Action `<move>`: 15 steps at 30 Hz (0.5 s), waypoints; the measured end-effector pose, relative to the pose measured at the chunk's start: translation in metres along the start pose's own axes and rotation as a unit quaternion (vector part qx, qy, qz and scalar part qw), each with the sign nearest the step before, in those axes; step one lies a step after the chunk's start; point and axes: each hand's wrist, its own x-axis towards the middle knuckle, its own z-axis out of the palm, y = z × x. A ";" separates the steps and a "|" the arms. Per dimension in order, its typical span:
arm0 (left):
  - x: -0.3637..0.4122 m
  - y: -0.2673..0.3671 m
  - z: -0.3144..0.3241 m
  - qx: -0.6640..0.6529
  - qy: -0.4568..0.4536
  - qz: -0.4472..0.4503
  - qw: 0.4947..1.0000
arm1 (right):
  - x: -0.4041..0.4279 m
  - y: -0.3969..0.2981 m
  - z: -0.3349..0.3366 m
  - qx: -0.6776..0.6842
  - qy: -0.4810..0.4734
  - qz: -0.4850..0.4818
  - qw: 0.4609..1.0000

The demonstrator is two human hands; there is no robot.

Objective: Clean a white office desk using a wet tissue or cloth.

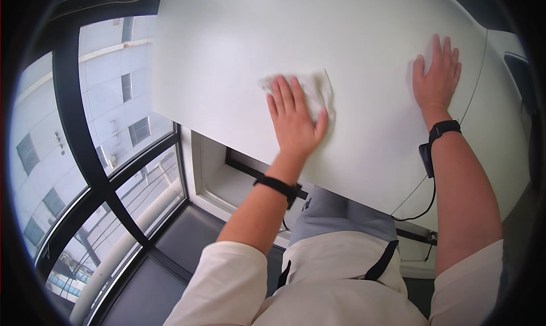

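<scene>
My left hand lies palm down on a thin white cloth or wipe, pressing it against the broad white surface before me. Its fingers are extended over the cloth, whose right part shows beyond the thumb; the rest is hidden under the hand. Farther right, my right hand rests flat on the same white surface with fingers spread and nothing held in it. Both wrists wear black straps, and a small black device with a cable hangs at the right one.
Large black-framed windows stand at the left, with a building outside. Below the surface's front edge is a white recess. A thin seam crosses the white surface at the right. A black cable loops near its front edge.
</scene>
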 end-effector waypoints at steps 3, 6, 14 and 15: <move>-0.071 0.019 -0.005 -0.012 -0.064 -0.004 0.998 | 0.002 -0.011 -0.009 0.012 -0.006 -0.002 1.000; -0.081 0.022 -0.005 0.006 -0.080 -0.017 0.997 | -0.002 -0.015 -0.009 0.024 -0.008 -0.007 1.000; 0.056 -0.015 -0.010 0.023 0.009 0.029 0.999 | -0.002 -0.009 -0.010 0.015 -0.021 -0.006 1.000; 0.096 -0.023 -0.008 0.028 0.045 0.029 0.998 | 0.000 -0.006 -0.013 0.006 -0.026 -0.005 1.000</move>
